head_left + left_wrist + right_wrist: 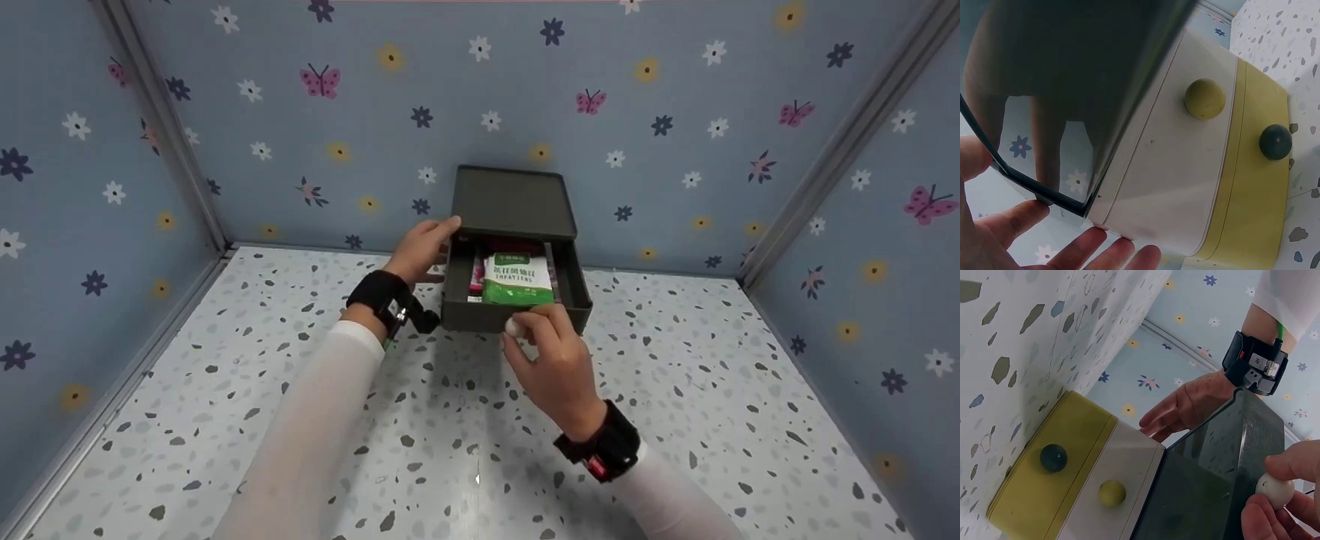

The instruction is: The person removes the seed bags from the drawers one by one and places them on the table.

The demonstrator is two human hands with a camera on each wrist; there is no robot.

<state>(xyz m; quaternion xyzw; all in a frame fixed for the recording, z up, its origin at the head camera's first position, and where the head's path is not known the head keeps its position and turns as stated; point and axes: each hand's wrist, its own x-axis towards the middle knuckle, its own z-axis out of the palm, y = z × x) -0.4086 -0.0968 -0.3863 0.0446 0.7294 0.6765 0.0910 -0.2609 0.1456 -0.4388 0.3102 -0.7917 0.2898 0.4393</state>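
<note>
A small cabinet (514,201) with a dark green top stands near the back wall. Its dark green top drawer (474,318) is pulled out toward me. Inside lies a green and white packet (519,276) printed "IMPATIENS", over other packets. My right hand (553,367) pinches the round white knob (1276,491) on that drawer's front between thumb and fingers. At the cabinet's left side, my left hand (420,251) lays its extended fingertips along the edge. Below, the white drawer (1157,185) and the yellow drawer (1258,208) are both closed.
A yellow knob (1112,493) marks the white drawer and a dark green knob (1053,458) the yellow one. The cabinet stands on a white speckled surface (420,465). Blue flowered panels (480,90) enclose it at the back and both sides.
</note>
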